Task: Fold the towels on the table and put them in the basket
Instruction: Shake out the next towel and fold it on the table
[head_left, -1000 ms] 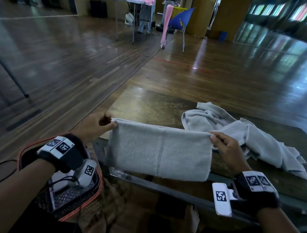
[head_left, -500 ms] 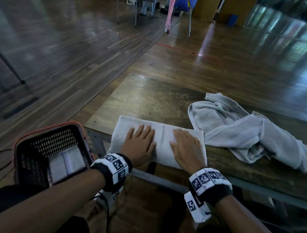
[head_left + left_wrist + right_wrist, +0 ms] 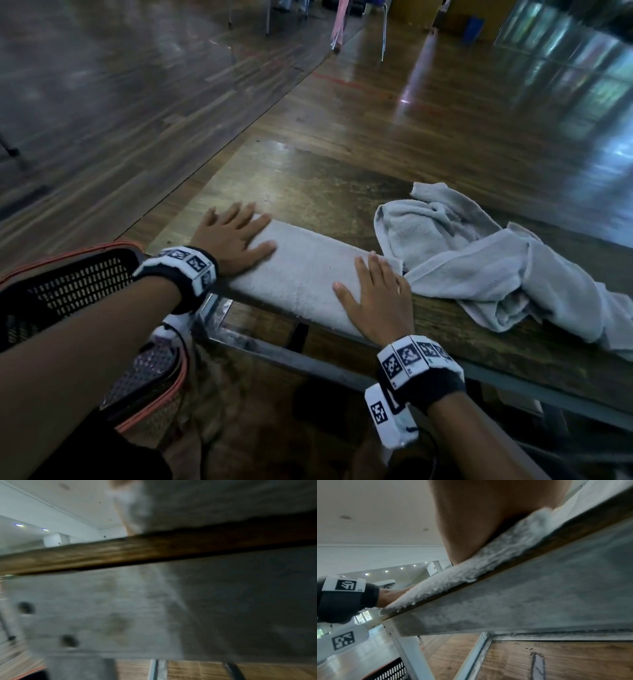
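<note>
Both hands lie flat, fingers straight & spread, palms down on the folded towel [image 3: 305,274]: nothing pinched, just pressing. Left hand [image 3: 236,240] sits on the towel's left end, fingertips reaching past the far edge onto bare wood. Right hand [image 3: 373,294] sits on the right end, fingertips near the far right corner. In the right wrist view the heel of the right hand [image 3: 488,520] bears down on the towel's near edge [image 3: 471,574], which lies along the table's near lip.

Key relation: the towel is a long strip running left-right along the near edge of the table [image 3: 308,178], one hand on each end, so its long axis joins the two hands. The next fold, by my guess, brings one end over the other along that axis; either hand can take its own end w/o reaching.

The basket [image 3: 78,284] (black mesh, orange rim) stands low at the left, just off the table's left corner and below the left forearm. So the left hand is nearer it; the right hand would have to cross the whole towel.

To the right, a crumpled towel [image 3: 479,260] lies in a heap on the table, its near-left fold touching or just beside the right fingertips; can't tell which. It's not folded yet.

Left wrist view is too blurred for the fingers; shows only towel & table edge.
</note>
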Available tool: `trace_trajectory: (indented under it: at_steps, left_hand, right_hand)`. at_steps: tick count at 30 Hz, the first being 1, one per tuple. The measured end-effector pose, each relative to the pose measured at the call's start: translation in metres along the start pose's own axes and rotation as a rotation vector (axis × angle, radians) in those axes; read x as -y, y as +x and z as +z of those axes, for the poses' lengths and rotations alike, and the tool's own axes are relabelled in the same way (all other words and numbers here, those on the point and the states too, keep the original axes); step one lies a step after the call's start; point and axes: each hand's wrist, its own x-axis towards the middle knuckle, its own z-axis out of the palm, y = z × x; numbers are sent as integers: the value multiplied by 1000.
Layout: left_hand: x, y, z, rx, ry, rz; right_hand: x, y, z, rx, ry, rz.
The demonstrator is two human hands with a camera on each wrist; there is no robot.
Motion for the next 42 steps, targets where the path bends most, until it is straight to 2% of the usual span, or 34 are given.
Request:
trace_trajectory:
  at_steps: [3, 6, 8, 10, 13, 16, 20, 25, 31, 33, 38, 40, 42]
  left_hand:
    - [27, -9, -7, 79, -4, -109]
    - [21, -24, -19, 27, 77, -116]
    - [2, -38, -27, -39, 67, -22]
    - [-25, -58, -36, -75, -36, 100]
    - [-73, -92, -46, -1, -195, 331]
    - [-107, -116, -38, 48, -51, 491]
    - [-112, -117, -27, 63, -10, 456]
    - [-95, -78, -35, 59, -8, 418]
    - [-50, -38, -40, 53, 68, 208]
    - [-42, -39, -39, 11, 108, 246]
    - [-59, -61, -40, -140, 71, 636]
    - [-70, -69, -31, -195, 98, 649]
    - [-84, -76, -22, -253, 66, 543]
  right_hand:
    - [-17, -6, -2, 23, -5, 23]
    - [-29, -11, -3, 10, -5, -15]
    - [-34, -13, -3, -1, 2, -33]
    - [-38, -13, -4, -7, 0, -49]
    - [-40, -11, -7, -16, -2, -50]
    - [-40, -8, -8, -20, 1, -31]
    - [-41, -5, -11, -29, -35, -33]
    - [-40, -7, -14, -82, -101, -59]
    - [-26, -16, -20, -128, -142, -193]
    - [-22, -18, -21, -141, -127, -222]
    - [-27, -8, -28, -106, -8, -118]
    - [-27, 0, -33, -70, 12, -50]
    - [-27, 7, -35, -22, -1, -9]
